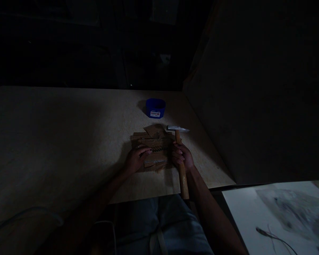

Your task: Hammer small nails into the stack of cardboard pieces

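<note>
A hammer (178, 129) with a wooden handle and steel head lies along the right side of a small stack of wooden pieces (154, 143) on the table. My right hand (182, 156) is wrapped round the hammer's handle near its upper part. My left hand (136, 159) rests on the left side of the wooden pieces, fingers curled and pressing on them beside a row of what look like nails, hard to make out in the dim light.
A blue plastic tub (155, 108) stands behind the wood. The pale table (69, 134) stretches far to the left. A dark board (255, 106) leans at the right. A white sheet (255, 216) lies at lower right. The surroundings are very dark.
</note>
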`<state>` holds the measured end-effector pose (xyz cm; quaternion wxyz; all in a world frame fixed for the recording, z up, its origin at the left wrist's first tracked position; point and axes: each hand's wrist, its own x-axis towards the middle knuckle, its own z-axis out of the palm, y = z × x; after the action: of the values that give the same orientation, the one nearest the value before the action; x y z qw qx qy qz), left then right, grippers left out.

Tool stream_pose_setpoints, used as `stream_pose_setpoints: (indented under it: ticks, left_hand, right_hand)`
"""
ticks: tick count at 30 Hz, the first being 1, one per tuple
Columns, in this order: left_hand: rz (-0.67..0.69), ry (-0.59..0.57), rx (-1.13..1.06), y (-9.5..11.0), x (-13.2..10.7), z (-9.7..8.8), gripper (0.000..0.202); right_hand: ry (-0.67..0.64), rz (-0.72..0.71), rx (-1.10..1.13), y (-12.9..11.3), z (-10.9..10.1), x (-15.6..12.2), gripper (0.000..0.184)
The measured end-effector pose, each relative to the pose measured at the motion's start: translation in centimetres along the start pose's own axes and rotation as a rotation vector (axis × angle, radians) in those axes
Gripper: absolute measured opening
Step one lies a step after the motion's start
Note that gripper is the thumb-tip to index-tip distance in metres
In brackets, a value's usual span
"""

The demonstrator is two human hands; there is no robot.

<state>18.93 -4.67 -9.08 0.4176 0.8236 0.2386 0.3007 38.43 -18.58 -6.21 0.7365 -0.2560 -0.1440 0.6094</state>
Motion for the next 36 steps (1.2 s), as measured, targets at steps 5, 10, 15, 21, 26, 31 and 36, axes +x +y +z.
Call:
stream_pose_setpoints:
  ticks: [5,10,15,21,26,31,36]
  left_hand:
    - [0.043,-0.01,0.034,-0.1,-0.1,-0.1,0.023]
    - [0.076,-0.001,0.137,-0.4,-0.4,0.1,0.021]
    - [0.125,0.018,0.192,-0.6,-0.5,0.2,0.018]
    - [0.149,0.005,0.245,-0.4,-0.7,0.4,0.018]
    - [0.168,0.006,0.218,-0.6,-0.8,0.6,0.02]
    - [0.166,0.001,0.239,-0.7,-0.8,0.7,0.019]
    - [0.138,-0.022,0.208,-0.3,-0.7,0.6,0.018]
  right_hand:
    - [0.013,-0.014,-0.029,0.0,0.1,-0.1,0.016]
    - [0.011,-0.029,-0.064,0.0,0.8,-0.1,0.017]
    - [0.021,-0.034,-0.149,-0.1,2.0,-0.6,0.02]
    - [0.218,-0.017,-0.666,-1.5,4.6,-4.6,0.023]
    - [0.118,-0.019,-1.216,-1.8,7.3,-7.3,0.018]
    - [0.087,-0.098,-1.445,-0.8,8.5,-7.5,0.017]
    - [0.105,-0.003,-1.511,0.3,7.5,-6.9,0.01]
